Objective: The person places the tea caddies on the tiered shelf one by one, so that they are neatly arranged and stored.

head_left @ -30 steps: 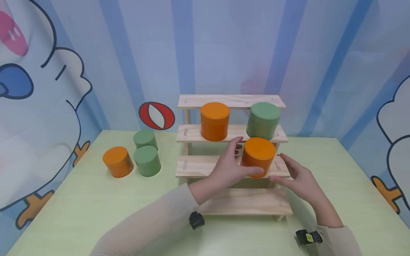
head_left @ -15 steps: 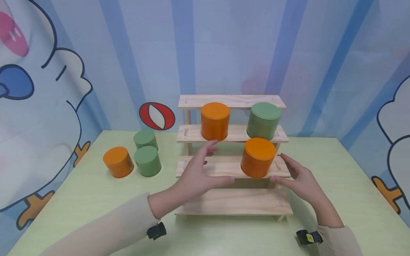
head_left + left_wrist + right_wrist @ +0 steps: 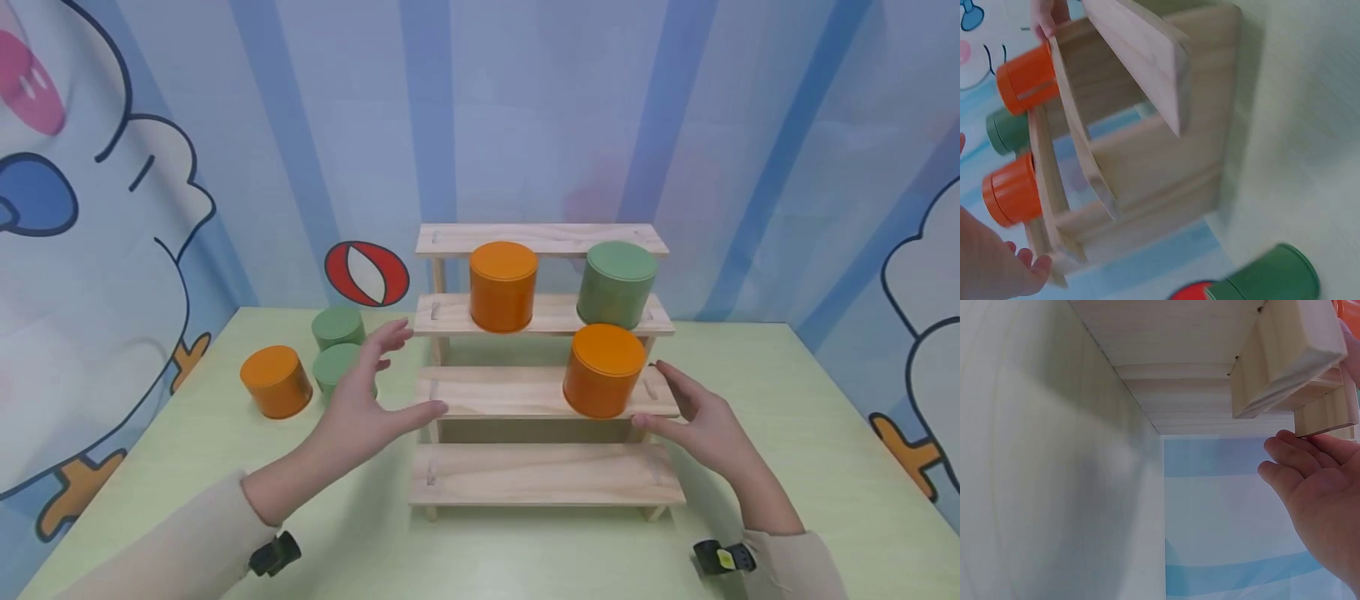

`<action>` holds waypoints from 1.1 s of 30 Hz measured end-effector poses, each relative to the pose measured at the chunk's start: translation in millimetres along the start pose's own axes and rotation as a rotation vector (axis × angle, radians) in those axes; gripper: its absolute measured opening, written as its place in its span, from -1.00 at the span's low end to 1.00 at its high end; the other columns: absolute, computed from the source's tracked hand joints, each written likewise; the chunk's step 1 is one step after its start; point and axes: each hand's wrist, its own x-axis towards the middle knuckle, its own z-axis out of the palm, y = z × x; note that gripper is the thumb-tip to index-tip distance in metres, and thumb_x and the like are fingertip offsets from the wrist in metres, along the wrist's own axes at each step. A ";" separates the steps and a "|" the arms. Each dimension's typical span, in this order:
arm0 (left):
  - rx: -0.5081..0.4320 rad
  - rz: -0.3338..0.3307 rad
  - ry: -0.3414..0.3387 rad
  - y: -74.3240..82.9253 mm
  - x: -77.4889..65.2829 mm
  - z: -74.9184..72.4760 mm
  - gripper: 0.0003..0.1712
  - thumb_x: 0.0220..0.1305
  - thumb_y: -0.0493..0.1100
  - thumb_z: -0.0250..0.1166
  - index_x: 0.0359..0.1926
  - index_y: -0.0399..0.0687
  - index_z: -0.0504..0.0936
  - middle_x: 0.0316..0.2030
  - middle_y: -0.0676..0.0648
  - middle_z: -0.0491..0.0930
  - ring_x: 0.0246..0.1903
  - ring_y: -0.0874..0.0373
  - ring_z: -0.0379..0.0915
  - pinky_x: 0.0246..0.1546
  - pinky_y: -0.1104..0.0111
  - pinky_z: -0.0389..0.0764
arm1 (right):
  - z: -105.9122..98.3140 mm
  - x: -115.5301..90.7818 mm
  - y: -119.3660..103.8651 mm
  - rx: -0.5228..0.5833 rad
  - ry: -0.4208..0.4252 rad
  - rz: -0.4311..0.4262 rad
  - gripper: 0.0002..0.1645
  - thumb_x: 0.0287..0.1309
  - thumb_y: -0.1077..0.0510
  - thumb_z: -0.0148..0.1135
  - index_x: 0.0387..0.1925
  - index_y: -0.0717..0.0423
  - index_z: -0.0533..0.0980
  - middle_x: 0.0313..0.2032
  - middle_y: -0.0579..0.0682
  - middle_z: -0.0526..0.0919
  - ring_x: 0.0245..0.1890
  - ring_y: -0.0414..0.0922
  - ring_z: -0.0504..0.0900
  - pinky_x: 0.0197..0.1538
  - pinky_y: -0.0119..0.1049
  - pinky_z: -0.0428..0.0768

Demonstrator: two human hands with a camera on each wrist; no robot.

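Left hand [image 3: 360, 408]: grip open, fingers spread, holding nothing; hovers left of centre, just in front of the green tin [image 3: 333, 367] on the worktop [image 3: 187, 467].
Right hand [image 3: 701, 425]: grip open, fingers relaxed, at the right end of the wooden rack [image 3: 543, 475].
Orange tin [image 3: 603, 369]: stands upright on the rack's second step, right of centre.
Advice: wrap the green tin's wall squarely, keeping clear of the neighbouring orange tin [image 3: 275, 381]; steady the rack.
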 end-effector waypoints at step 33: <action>0.077 -0.218 0.290 -118.6 27.4 -22.2 0.12 0.07 -0.11 0.46 0.49 -0.15 -0.08 0.36 -0.30 0.09 0.30 -0.19 0.04 0.25 -0.18 0.21 | 0.0 0.3 -0.3 0.006 0.008 0.009 0.14 0.10 -0.07 0.38 0.50 0.17 -0.07 0.44 0.27 0.06 0.39 0.26 0.14 0.28 0.16 0.30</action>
